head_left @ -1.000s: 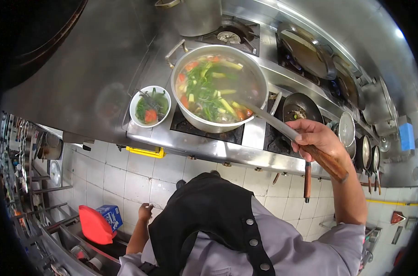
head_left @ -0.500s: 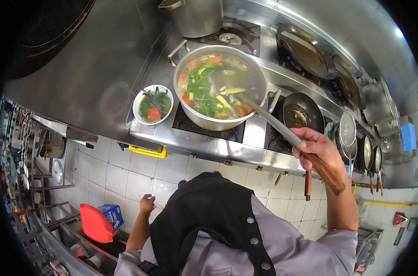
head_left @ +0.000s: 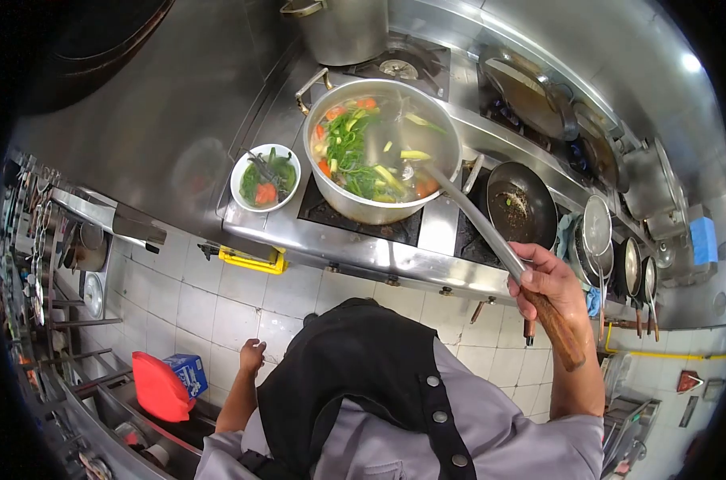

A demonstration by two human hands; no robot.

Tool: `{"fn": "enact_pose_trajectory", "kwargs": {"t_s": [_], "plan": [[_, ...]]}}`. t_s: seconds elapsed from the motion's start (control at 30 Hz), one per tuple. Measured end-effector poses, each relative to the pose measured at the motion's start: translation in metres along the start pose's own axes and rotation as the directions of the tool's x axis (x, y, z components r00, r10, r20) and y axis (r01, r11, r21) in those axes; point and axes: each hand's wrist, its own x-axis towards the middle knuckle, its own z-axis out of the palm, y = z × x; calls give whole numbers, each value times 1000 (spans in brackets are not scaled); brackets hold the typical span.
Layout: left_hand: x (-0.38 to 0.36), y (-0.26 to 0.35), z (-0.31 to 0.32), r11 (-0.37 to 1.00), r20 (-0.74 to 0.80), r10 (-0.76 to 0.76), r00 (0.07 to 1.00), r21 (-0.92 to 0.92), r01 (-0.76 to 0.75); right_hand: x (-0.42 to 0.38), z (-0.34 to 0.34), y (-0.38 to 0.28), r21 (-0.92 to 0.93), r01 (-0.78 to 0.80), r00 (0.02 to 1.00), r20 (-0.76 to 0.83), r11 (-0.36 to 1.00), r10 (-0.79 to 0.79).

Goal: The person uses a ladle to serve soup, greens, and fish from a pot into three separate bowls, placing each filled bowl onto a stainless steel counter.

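Observation:
My right hand (head_left: 548,284) is closed around the wooden grip of a long metal-shafted ladle (head_left: 484,224). The ladle slants down into a large two-handled pot (head_left: 371,214) on the stove, its head hidden under the broth. Leafy greens (head_left: 349,152), pale green vegetable pieces and tomato chunks float in the pot, mostly on the left half. Left of the pot stands a white bowl (head_left: 240,192) with greens, a piece of tomato and dark strips in it. My left hand (head_left: 253,352) hangs low beside my body, fingers curled, with nothing visible in it.
A dark frying pan (head_left: 535,192) rests on the burner right of the pot. Behind stand a tall stockpot (head_left: 343,36) and large pans (head_left: 531,96). Strainers (head_left: 597,224) and small pans hang at the right. A red plastic item (head_left: 161,388) sits at lower left.
The greens in the broth have bunched further left, and the pale pieces have shifted. My right hand and the ladle's grip have moved slightly down and left. My left hand stays low.

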Motion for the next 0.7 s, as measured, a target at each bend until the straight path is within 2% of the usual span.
{"fn": "enact_pose_trajectory", "kwargs": {"t_s": [0.13, 0.23, 0.3, 0.33, 0.37, 0.4, 0.43, 0.47, 0.5, 0.57, 0.6, 0.7], "plan": [[2, 1, 2, 999, 4, 43, 999, -28, -43, -10, 3, 10, 4, 23, 1000, -5, 1000, -23], [15, 0, 1, 998, 23, -6, 1000, -55, 8, -15, 5, 15, -19, 44, 999, -2, 999, -44], [36, -1, 2, 980, 67, -17, 998, -197, 30, -18, 6, 16, -19, 57, 998, -3, 998, -57], [37, 15, 2, 967, 6, 32, 999, -254, -30, -20, 6, 17, -24, 54, 999, 0, 998, -54], [51, 26, 1, 952, -26, 119, 993, -280, -122, -22, 7, 17, 91, 57, 998, 11, 994, -58], [51, 52, -5, 945, -6, 200, 980, -265, -195, -22, 8, 17, 202, 48, 998, 30, 978, -56], [57, 76, -10, 915, -63, 373, 926, -139, -378, -22, 8, 18, 278, 44, 997, 55, 960, -62], [54, 110, -15, 848, -25, 306, 952, -448, -284, -20, 7, 19, 362, 11, 992, 115, 932, -56], [47, 147, -18, 796, -33, 295, 955, -544, -264, -19, 7, 23, 430, -6, 987, 150, 903, -65], [34, 215, -26, 674, -73, 357, 931, -670, -311, -15, 4, 32, 536, -42, 974, 211, 843, -85], [48, 232, -25, 549, -88, 442, 893, -761, -347, -12, 6, 36, 533, -50, 972, 220, 845, -82], [56, 290, -26, 524, -115, 382, 917, -791, -317, -10, 10, 46, 626, -93, 955, 276, 774, -109]]}}
